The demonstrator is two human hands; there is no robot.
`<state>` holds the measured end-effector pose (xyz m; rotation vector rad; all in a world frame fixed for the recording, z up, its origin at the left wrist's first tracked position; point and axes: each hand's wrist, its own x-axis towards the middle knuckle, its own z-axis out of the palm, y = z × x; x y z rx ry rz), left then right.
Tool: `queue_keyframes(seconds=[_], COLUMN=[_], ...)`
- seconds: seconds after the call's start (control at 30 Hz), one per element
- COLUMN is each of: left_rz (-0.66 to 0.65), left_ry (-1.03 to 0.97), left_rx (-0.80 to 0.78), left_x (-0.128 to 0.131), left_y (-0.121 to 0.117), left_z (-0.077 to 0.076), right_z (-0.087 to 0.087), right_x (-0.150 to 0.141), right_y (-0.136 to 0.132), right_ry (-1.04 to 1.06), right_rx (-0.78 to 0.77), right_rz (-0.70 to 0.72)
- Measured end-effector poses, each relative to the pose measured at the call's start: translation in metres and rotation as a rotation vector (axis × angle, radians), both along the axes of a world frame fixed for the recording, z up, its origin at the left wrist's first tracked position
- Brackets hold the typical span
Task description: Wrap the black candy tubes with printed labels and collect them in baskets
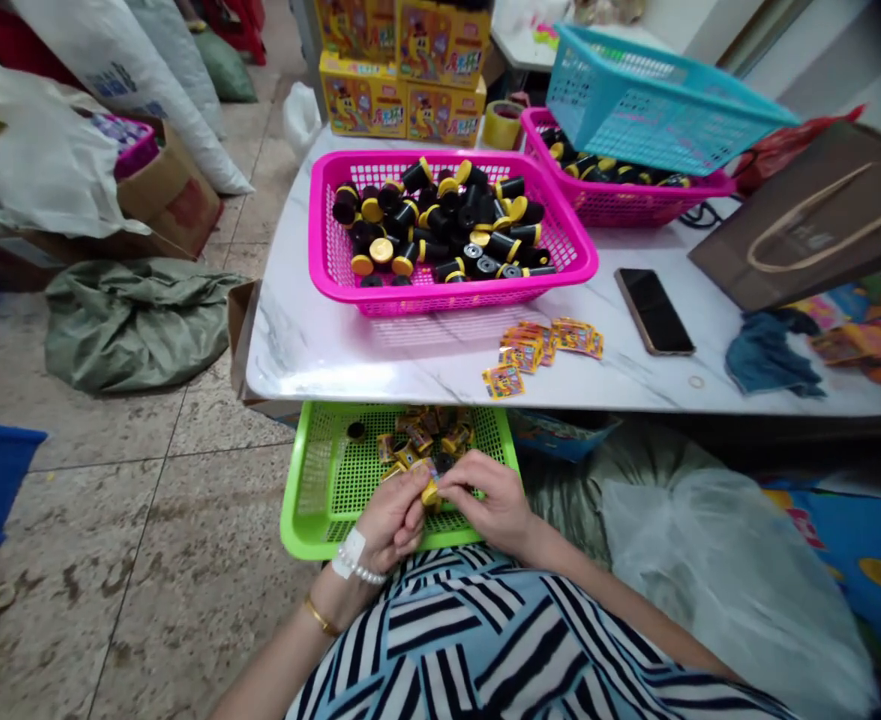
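My left hand is closed around a small yellow-capped canister, mostly hidden by my fingers, with a colourful printed label on it. The fingers of my right hand pinch at its right side, at what looks like the label's edge. Both hands are over the near part of a green basket, which holds several labelled canisters. On the table edge above lie several loose printed labels. Behind them, a pink basket is filled with black canisters with yellow caps.
The marble-patterned table also bears a phone, a brown paper bag, a blue cloth, a tape roll and yellow boxes. A turquoise basket rests on a second pink basket. Sacks lie on the floor.
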<state>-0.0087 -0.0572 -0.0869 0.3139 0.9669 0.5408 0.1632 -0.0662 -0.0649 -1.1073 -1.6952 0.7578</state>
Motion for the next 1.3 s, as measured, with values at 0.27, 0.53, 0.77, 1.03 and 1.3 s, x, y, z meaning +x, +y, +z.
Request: queue_keyframes(seconds=[0.27,0.53,0.77,1.03,1.3], left_rz=[-0.171,0.138,-0.032,-0.102,0.126], left_ry=[0.79,0.495,0.268,0.286,0.319], left_rx=[0.515,0.53,0.41,0.511,0.468], left_x=[-0.032,-0.031,-0.01,-0.014,0.005], left_y=[0.024,0.034,0.015,0.016,0.007], left_z=[0.002,0.046,0.044,0.034,0.023], right_z=[0.029,0.011,0.002,0.004,-0.008], right_x=[0.068,0.062,0.017,0.013,-0.006], right_y=[0.05,0.043,0.007,0.005,0.002], right_ry=[-0.551,-0.481,-0.474,0.115,0.529], right_rx=[0.194,0.266,0.351,-0.534,-0.849], right_rz=[-0.452,-0.35,0.028,0.039,0.013])
